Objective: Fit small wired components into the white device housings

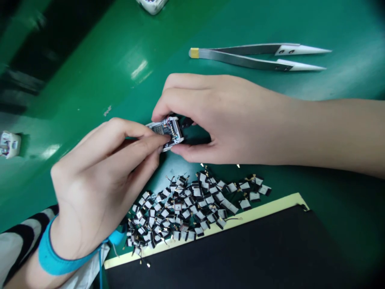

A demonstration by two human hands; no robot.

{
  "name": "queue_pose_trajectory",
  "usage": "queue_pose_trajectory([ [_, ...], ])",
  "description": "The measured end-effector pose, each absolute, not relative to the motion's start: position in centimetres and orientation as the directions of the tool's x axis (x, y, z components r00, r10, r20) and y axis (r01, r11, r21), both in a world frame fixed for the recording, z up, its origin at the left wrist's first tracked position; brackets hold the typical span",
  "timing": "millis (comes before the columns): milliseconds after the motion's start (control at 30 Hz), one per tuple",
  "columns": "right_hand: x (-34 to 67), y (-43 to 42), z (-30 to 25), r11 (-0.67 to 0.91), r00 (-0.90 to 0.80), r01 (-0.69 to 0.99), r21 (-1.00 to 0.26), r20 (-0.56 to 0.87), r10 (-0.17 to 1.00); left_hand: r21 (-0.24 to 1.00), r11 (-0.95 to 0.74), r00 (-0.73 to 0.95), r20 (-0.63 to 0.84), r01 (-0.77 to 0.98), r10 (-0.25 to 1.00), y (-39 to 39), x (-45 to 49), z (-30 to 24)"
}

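Note:
Between both hands sits a small white-cased electronic device (176, 127) with its circuit board exposed. My left hand (102, 172) wears a blue wrist strap (57, 257); its fingers grip the device's left part, and one fingertip presses on the board. My right hand (210, 116) holds the device's right end, thumb below and fingers above. Some dark piece (187, 122) shows beside the device under my right fingers, too hidden to name. Just below the hands lies a heap of small black-and-white parts (188, 200) with thin leads.
Tweezers (240, 54) with white tips and a yellow end lie on the green mat (99, 88) beyond my right hand. A black sheet (216, 253) with a pale yellow edge strip (270, 206) lies nearest me. White casings stand at the far left (10, 144) and top (152, 5).

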State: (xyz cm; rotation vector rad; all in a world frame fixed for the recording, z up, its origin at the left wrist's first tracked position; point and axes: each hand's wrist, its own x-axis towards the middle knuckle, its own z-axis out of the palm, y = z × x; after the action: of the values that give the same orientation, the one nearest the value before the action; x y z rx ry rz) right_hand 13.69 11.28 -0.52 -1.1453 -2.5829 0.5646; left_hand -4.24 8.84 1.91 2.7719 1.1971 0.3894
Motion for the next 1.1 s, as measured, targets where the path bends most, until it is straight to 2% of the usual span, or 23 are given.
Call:
queue_pose_trajectory([
  [133,13.6,11.3,-0.5,0.615,-0.654,0.651,-0.445,0.082,0.752,0.186,-0.692,0.665,0.191,0.698,0.722,8.8,-4.3,1.8],
  [267,13.8,11.2,-0.7,0.596,-0.642,0.622,-0.507,0.105,0.759,0.169,-0.701,0.674,0.191,0.693,0.713,8.8,-4.1,1.8],
  [433,14.8,10.9,-1.2,0.608,-0.591,0.49,-0.625,0.274,0.758,0.121,-0.73,0.701,0.212,0.672,0.681,8.9,-4.1,1.8],
  [667,16.4,10.4,-0.9,0.669,-0.523,0.461,-0.584,0.43,0.736,0.181,-0.746,0.715,0.21,0.641,0.666,9.0,-4.5,1.3],
  [733,16.5,10.0,-0.7,0.627,-0.445,0.444,-0.64,0.45,0.774,0.169,-0.763,0.73,0.224,0.624,0.646,9.1,-4.5,1.2],
  [833,16.1,9.4,-0.5,0.527,-0.295,0.333,-0.782,0.445,0.846,0.147,-0.783,0.749,0.227,0.605,0.622,9.2,-4.5,1.2],
  [900,15.6,9.0,-0.5,0.492,-0.243,0.286,-0.823,0.434,0.868,0.141,-0.788,0.754,0.23,0.6,0.615,9.2,-4.5,1.2],
  [1000,14.6,8.6,-0.6,0.506,-0.233,0.315,-0.803,0.451,0.862,0.153,-0.776,0.744,0.22,0.612,0.63,9.2,-4.4,1.2],
  [1100,14.0,8.5,-0.7,0.569,-0.231,0.38,-0.73,0.521,0.822,0.155,-0.76,0.735,0.193,0.631,0.65,9.1,-4.4,1.2],
])
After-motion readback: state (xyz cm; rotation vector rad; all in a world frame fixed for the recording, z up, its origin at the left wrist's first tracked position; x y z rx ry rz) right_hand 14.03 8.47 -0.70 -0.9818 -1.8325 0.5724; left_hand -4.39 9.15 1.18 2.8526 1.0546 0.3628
